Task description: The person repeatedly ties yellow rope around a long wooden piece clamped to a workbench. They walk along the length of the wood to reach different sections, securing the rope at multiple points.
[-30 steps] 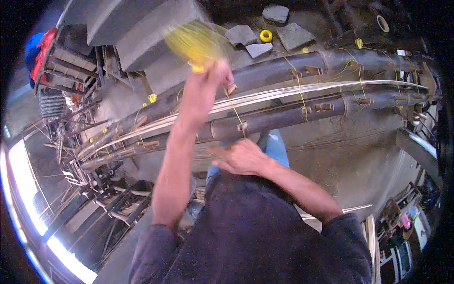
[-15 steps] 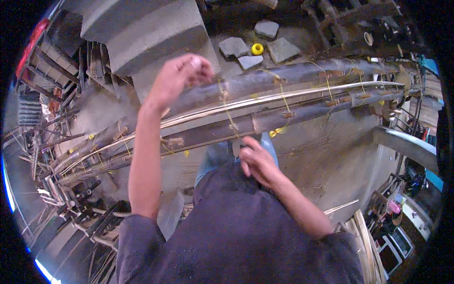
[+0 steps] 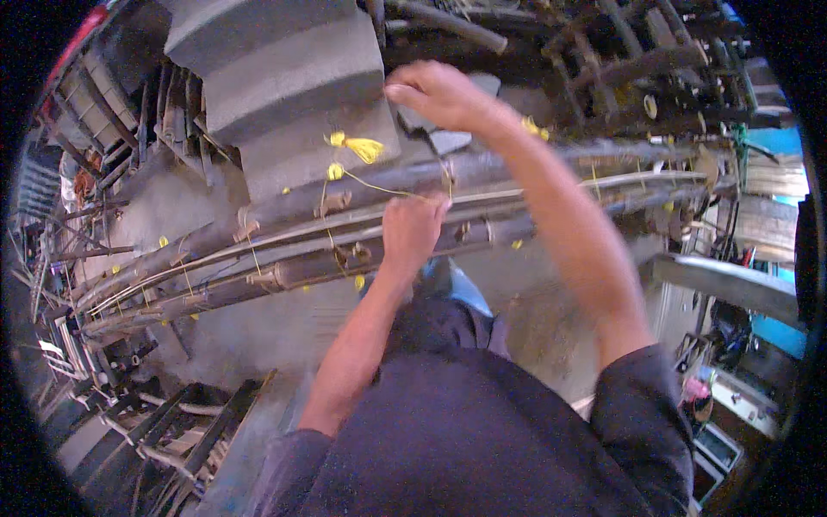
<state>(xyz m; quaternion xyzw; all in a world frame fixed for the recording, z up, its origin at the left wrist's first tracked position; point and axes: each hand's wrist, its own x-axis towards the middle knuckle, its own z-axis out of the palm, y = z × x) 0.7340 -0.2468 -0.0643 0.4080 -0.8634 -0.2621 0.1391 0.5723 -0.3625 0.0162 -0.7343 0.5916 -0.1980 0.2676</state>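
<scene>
Two long dark poles, the far pole (image 3: 388, 178) and the near pole (image 3: 301, 270), look like bamboo and run side by side across my front. Pale thin strips (image 3: 362, 217) lie lengthwise between them, and yellow cord ties cross the pair at intervals. My left hand (image 3: 412, 231) is closed over the strips, gripping a thin yellow cord (image 3: 370, 184) that leads left to a knot. Beyond the far pole my right hand (image 3: 439, 93) is raised, its fingers curled; whatever it may hold is hidden. A yellow cord bundle (image 3: 360, 147) lies left of it.
Grey concrete steps (image 3: 293, 73) rise behind the poles at the left. Flat stone slabs (image 3: 450, 140) lie partly under my right forearm. Stacked timber (image 3: 637, 73) fills the far right, and a wooden rack (image 3: 185, 431) stands at the lower left.
The view has shifted along the poles. My left hand has come down onto the strips and closed on the cord. My right hand has risen from near my lap to beyond the far pole.
</scene>
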